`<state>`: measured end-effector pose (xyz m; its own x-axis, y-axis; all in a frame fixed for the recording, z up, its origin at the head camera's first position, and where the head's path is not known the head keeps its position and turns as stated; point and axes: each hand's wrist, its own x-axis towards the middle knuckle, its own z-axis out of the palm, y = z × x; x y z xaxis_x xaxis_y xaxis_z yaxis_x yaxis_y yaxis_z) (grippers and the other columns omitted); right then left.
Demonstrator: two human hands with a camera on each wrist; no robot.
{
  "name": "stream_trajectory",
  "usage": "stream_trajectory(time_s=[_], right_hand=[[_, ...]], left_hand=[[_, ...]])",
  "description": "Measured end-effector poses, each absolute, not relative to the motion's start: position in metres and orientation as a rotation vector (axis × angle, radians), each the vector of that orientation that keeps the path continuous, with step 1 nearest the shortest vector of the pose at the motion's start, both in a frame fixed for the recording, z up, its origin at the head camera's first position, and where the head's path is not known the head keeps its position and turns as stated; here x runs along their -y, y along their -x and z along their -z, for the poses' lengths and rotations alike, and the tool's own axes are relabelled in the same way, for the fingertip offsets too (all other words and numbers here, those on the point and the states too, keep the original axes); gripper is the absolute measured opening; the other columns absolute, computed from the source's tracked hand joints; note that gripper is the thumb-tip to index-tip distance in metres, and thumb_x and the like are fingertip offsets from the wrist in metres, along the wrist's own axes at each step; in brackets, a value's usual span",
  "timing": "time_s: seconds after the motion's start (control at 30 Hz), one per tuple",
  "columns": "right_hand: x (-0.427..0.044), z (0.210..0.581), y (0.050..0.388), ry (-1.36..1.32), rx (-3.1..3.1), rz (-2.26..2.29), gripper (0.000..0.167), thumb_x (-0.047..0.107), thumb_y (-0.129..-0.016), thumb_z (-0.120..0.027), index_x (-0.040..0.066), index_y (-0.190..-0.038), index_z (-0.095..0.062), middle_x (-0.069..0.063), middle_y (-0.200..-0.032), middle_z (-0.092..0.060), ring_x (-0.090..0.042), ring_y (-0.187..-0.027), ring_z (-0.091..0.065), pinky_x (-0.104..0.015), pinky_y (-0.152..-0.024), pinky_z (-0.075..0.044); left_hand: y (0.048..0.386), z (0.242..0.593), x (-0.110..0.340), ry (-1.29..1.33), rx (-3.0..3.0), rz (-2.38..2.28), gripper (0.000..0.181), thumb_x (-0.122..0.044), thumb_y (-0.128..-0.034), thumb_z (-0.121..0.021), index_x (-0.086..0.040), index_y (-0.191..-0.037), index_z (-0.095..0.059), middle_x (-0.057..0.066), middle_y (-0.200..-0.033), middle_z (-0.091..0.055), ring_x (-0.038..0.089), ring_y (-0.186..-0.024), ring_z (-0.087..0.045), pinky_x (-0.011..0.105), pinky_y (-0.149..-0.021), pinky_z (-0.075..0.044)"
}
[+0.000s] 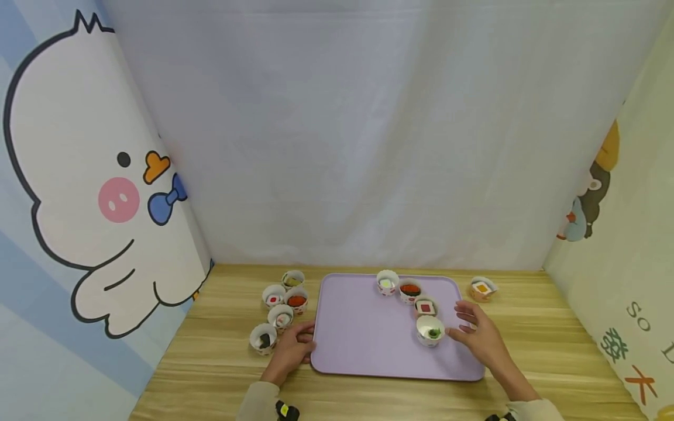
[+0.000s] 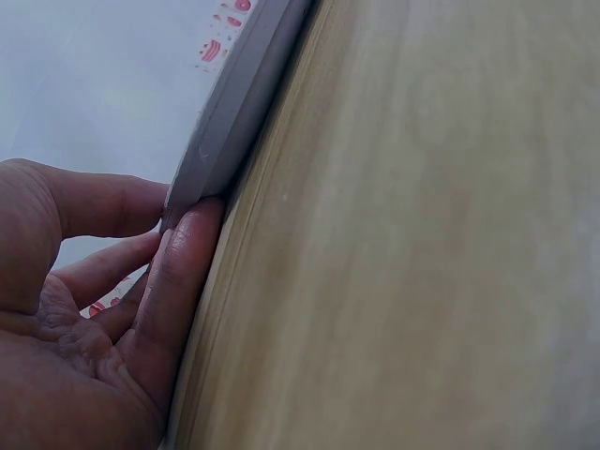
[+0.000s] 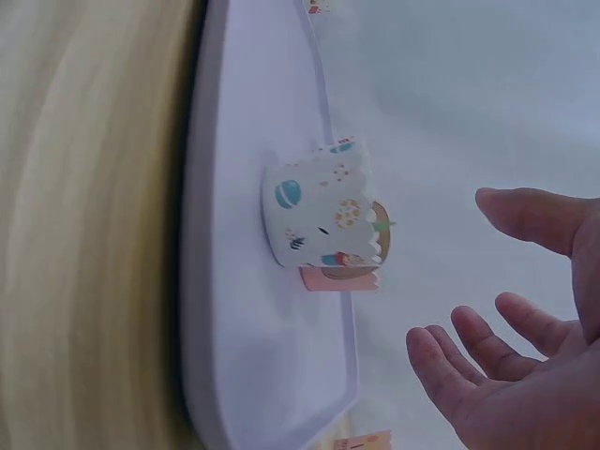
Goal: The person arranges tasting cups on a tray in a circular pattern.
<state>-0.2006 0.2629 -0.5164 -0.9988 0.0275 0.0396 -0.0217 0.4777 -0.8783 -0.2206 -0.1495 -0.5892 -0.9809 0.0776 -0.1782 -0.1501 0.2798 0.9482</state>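
A lilac tray [image 1: 363,345] lies on the wooden table with several paper cups in a slanting line on its right half. My left hand [image 1: 292,349] holds the tray's left edge; in the left wrist view the thumb and fingers of that hand [image 2: 112,281] pinch the rim [image 2: 225,122]. My right hand [image 1: 481,339] hovers by the tray's right side, fingers spread, touching nothing. Nearest to it is a white cup [image 1: 429,336] with something green inside, seen side-on in the right wrist view as a patterned cup [image 3: 314,211], apart from the hand [image 3: 525,366].
Left of the tray stand several filled paper cups, among them one with a dark piece [image 1: 262,346] and one with red filling [image 1: 297,302]. Another cup [image 1: 480,294] is on the table beyond the tray's right edge. A pale curtain [image 1: 368,146] hangs behind.
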Motion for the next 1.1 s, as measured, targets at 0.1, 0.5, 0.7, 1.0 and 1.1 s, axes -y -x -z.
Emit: stream_trajectory(time_s=[0.1, 0.5, 0.7, 1.0, 1.1], right_hand=[[-0.267, 0.511, 0.202, -0.014, 2.641, -1.55, 0.067, 0.01, -0.084, -0.076, -0.005, -0.139, -0.042, -0.027, -0.14, -0.049, -0.043, -0.129, -0.049, -0.042, -0.101, -0.05], [-0.287, 0.497, 0.206, 0.027, 2.623, -1.487, 0.064, 0.02, -0.089, -0.072, -0.002, -0.14, -0.041, -0.022, -0.141, -0.049, -0.037, -0.129, -0.048, -0.01, -0.089, -0.048], [-0.298, 0.496, 0.21, 0.052, 2.569, -1.468, 0.062, 0.02, -0.088, -0.073, -0.002, -0.138, -0.043, -0.013, -0.131, -0.054, 0.012, -0.106, -0.049, -0.002, -0.081, -0.043], [-0.312, 0.498, 0.217, 0.136, 2.557, -1.492, 0.065, 0.025, -0.09, -0.072, -0.001, -0.141, -0.041, -0.012, -0.134, -0.048, 0.013, -0.105, -0.044, -0.001, -0.079, -0.044], [-0.316, 0.502, 0.22, 0.176, 2.553, -1.497, 0.065, 0.025, -0.09, -0.072, 0.0, -0.141, -0.04, -0.01, -0.133, -0.048, 0.01, -0.106, -0.045, -0.002, -0.078, -0.044]], left_hand=[[0.221, 0.59, 0.15, 0.06, -2.36, -1.778, 0.054, -0.001, -0.0859, -0.065, 0.0, -0.138, -0.052, 0.017, -0.118, -0.063, 0.013, -0.086, -0.06, 0.033, -0.06, -0.056], [0.221, 0.591, 0.15, 0.058, -2.366, -1.775, 0.054, -0.001, -0.0868, -0.064, 0.001, -0.139, -0.051, 0.018, -0.121, -0.062, 0.014, -0.088, -0.059, 0.034, -0.06, -0.056], [0.22, 0.588, 0.148, 0.061, -2.38, -1.762, 0.053, 0.001, -0.0872, -0.062, 0.004, -0.139, -0.05, 0.021, -0.12, -0.061, 0.013, -0.088, -0.059, 0.034, -0.061, -0.056], [0.221, 0.59, 0.149, 0.063, -2.349, -1.786, 0.054, -0.001, -0.0857, -0.064, 0.0, -0.139, -0.052, 0.017, -0.119, -0.063, 0.013, -0.086, -0.06, 0.033, -0.059, -0.056], [0.221, 0.589, 0.149, 0.068, -2.349, -1.784, 0.054, -0.001, -0.0858, -0.064, 0.0, -0.138, -0.052, 0.017, -0.119, -0.063, 0.013, -0.086, -0.059, 0.033, -0.06, -0.056]])
